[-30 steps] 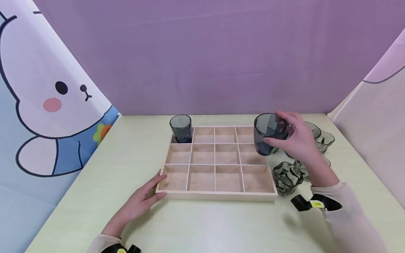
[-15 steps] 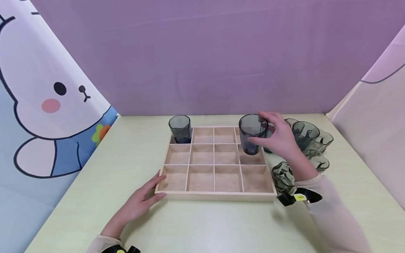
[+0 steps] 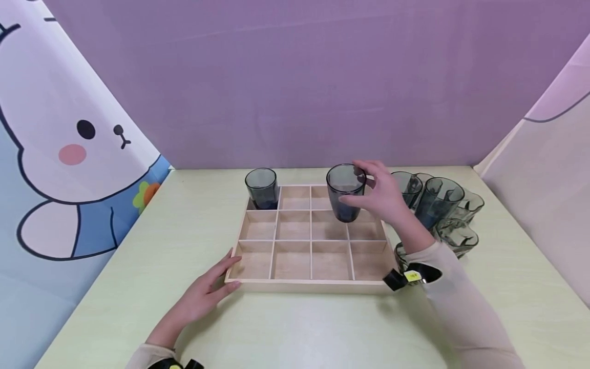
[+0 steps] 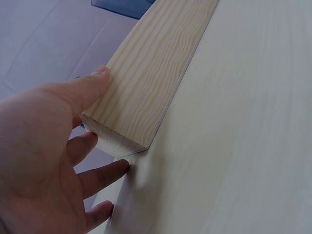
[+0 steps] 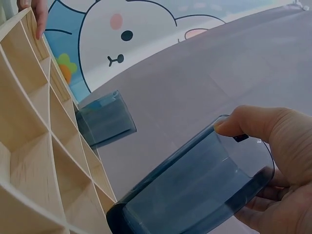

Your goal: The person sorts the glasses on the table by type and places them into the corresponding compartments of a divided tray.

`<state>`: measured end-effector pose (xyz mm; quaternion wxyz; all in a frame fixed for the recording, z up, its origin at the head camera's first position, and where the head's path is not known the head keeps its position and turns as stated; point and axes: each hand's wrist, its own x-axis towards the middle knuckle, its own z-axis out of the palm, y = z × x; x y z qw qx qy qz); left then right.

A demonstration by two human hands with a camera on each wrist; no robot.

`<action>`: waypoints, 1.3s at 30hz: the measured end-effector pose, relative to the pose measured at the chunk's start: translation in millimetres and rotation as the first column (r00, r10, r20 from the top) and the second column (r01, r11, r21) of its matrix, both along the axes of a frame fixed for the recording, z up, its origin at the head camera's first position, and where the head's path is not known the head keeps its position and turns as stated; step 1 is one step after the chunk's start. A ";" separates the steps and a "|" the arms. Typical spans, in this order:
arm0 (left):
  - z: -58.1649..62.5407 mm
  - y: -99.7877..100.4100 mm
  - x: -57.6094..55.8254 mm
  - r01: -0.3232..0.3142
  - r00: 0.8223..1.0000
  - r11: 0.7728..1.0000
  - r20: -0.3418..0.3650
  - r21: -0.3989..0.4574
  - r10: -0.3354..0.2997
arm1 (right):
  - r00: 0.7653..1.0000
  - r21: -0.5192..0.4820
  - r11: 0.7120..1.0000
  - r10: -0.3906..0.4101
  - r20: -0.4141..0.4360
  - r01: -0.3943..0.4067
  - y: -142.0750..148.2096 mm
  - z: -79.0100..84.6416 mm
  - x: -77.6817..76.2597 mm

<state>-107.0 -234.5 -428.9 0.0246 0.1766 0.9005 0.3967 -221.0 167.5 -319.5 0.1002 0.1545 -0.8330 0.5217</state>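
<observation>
My right hand (image 3: pixel 381 193) holds a smoky grey glass tumbler (image 3: pixel 340 207) upright above the back right part of a wooden compartment box (image 3: pixel 313 287). In the right wrist view, the thumb lies at the rim of the tumbler (image 5: pixel 180 180), with fingers curled on its far side. A second grey tumbler (image 3: pixel 261 196) stands in the box's back left compartment. My left hand (image 3: pixel 200 297) grips the box's front left corner. The left wrist view shows the thumb against a wooden face (image 4: pixel 151 63) and the fingers spread around the corner.
Right of the box, several smoky glasses are grouped, among them a plain tumbler (image 3: pixel 435 205) and a wavy-edged glass (image 3: pixel 457 238). The right sleeve (image 3: pixel 461 307) partly hides another glass beside the box. A purple cloth (image 3: pixel 322 92) rises behind the table (image 3: pixel 295 333).
The right hand has carried its tumbler left, from the box's right edge to over its compartments, uncovering glasses behind it. The left hand has stayed on the corner.
</observation>
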 end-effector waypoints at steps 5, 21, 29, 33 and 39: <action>-0.9 -0.4 0.2 -0.005 1.000 1.000 0.005 0.004 0.005 | 1.000 0.005 1.000 0.008 0.015 -0.008 -11.4 -0.7 -8.3; -4.6 -1.6 -0.6 -0.004 1.000 1.000 -0.001 0.012 0.004 | 0.999 -0.002 0.999 0.038 -0.008 -0.038 -55.7 0.5 -27.5; -3.2 -0.2 -0.6 -0.002 1.000 1.000 -0.004 0.005 0.002 | 0.999 -0.018 0.999 0.045 -0.017 -0.045 -71.3 4.4 -35.3; -3.4 -0.2 -0.9 -0.004 1.000 1.000 -0.009 0.004 0.004 | 0.999 -0.038 0.999 0.037 -0.013 -0.037 -78.4 3.8 -40.4; -3.4 -0.8 -0.6 -0.007 1.000 1.000 -0.020 0.003 0.007 | 1.000 -0.094 0.995 0.025 -0.012 -0.026 -89.1 -0.2 -48.1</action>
